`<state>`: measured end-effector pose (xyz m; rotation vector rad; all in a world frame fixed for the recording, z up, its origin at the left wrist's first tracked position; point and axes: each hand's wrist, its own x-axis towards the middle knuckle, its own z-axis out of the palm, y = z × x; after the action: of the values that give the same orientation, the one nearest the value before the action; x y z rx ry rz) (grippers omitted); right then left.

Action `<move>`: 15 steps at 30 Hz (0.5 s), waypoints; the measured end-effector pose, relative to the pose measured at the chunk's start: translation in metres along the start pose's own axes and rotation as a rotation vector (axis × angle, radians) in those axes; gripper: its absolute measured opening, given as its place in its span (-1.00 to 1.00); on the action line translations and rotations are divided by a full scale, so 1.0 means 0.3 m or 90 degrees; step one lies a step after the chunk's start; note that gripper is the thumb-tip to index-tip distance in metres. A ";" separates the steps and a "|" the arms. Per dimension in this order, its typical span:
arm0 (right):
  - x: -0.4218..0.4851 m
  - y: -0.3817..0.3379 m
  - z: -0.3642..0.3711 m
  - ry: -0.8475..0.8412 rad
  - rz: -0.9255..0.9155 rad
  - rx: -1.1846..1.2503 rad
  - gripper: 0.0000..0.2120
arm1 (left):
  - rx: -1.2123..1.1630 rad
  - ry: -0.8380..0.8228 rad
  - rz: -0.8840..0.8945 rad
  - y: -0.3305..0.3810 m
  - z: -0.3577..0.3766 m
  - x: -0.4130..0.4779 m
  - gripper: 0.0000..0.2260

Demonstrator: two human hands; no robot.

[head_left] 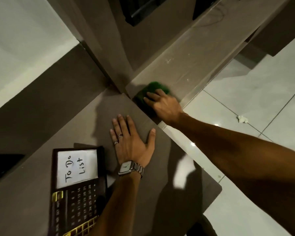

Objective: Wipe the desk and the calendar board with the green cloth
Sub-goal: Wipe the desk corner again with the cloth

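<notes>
A person's right hand (pixel 162 106) presses flat, fingers together, on the green cloth (pixel 152 92) at the far end of the brown bench (pixel 85 126), where a lighter, scuffed ledge (pixel 186 65) runs away to the far right. The left hand (pixel 131 142), fingers spread and holding nothing, rests palm-down on the bench nearer by, two rings (pixel 118 138) on its fingers and a square metal-band watch (pixel 128 167) on the wrist. Just left of that wrist lies the dark calendar board (pixel 78 193), partly covered by the forearm; its white panel reads "To Do List" above rows of dates. Glossy white floor tiles (pixel 245 103) show at right, with a crumpled scrap (pixel 242 119) lying on them.
</notes>
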<state>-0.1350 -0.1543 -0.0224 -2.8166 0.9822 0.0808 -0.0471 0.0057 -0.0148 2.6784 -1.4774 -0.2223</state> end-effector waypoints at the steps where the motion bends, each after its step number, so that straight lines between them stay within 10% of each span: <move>1: -0.005 -0.003 0.023 -0.017 -0.007 -0.008 -0.40 | 0.007 0.007 -0.001 0.001 0.008 -0.002 -0.13; 12: -0.010 0.037 0.064 -0.112 -0.047 0.109 -0.40 | 0.018 -0.031 -0.007 0.017 0.034 0.026 -0.14; 15: -0.034 -0.019 -0.013 0.025 0.061 0.269 -0.49 | -0.023 -0.098 -0.009 0.002 -0.001 0.017 -0.18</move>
<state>-0.1395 -0.1444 -0.0166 -2.3956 1.0044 -0.1532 -0.0447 0.0010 -0.0150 2.6987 -1.4784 -0.4617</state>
